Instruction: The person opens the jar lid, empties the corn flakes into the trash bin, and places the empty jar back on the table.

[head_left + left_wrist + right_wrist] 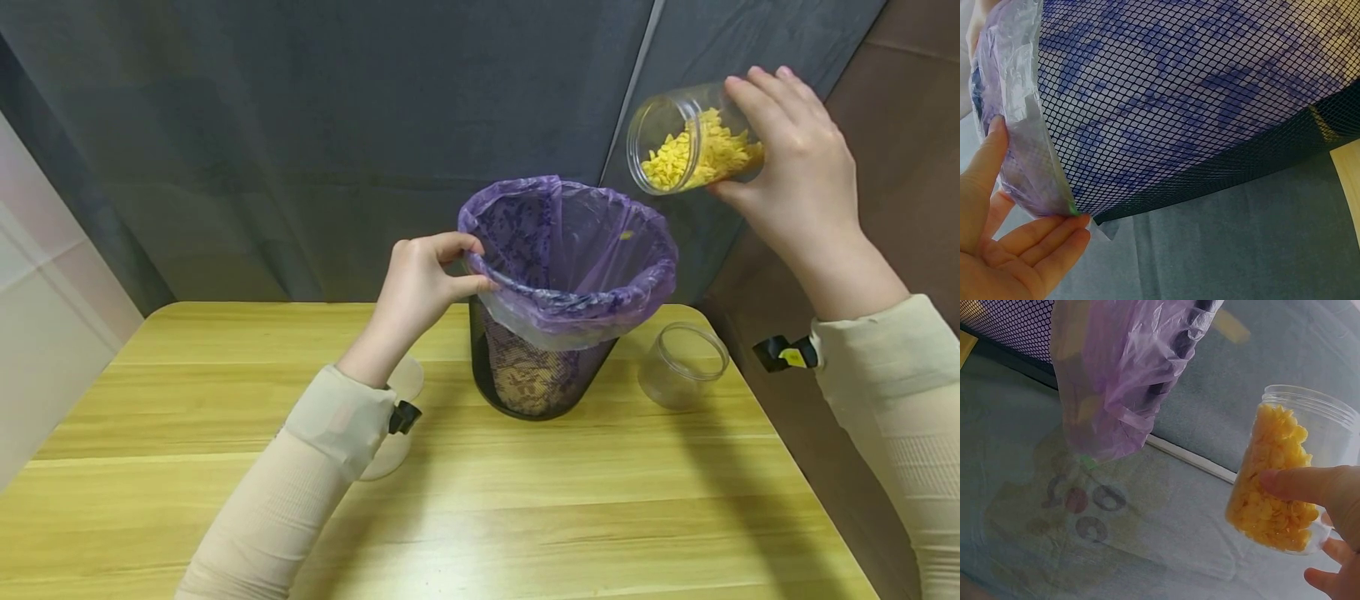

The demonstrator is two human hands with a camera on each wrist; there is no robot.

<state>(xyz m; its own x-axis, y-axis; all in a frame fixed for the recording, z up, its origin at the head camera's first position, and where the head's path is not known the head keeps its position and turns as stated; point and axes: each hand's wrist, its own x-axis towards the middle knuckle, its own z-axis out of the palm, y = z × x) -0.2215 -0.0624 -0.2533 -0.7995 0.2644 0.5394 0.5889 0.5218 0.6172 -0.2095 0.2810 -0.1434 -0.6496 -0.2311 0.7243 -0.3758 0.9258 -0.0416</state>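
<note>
A black mesh wastebasket (540,375), lined with a purple trash bag (600,312) folded over its rim, stands at the table's back edge and leans to the right. With thumb and fingers my left hand (427,271) pinches the bag-covered rim on the left side. Up at the right, my right hand (806,158) grips a clear plastic jar (663,142) by its base end. The jar is tilted, its open mouth facing left toward the basket. Small yellow flake-like pieces (1279,487) lie along its lower side. One yellow piece (626,236) shows against the inside of the bag.
A second clear jar (678,371), without a lid, stands on the wooden table (525,517) right of the basket. Two pale round discs (390,458), perhaps lids, lie partly hidden behind my left forearm. Grey fabric (337,150) hangs behind the table.
</note>
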